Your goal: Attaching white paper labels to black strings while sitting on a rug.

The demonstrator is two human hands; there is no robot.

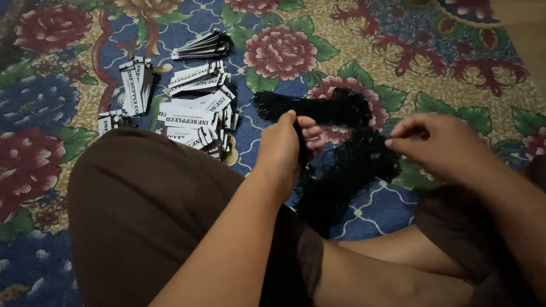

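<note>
floor: covered by a floral mat [49, 102], big red and blue flowers on blue and cream
upper right of the frame: plain tan strip [545, 44]
light: pretty dim

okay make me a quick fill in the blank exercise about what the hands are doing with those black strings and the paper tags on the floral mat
1. Both hands, the left hand and right hand, work on a bundle of ____ strings.
2. The stacks of white paper tags lie on the person's ____ side.
3. Everything rests on a mat printed with large ____.
4. The person sits with legs ____.

Missing words: black; left; flowers; crossed
</note>
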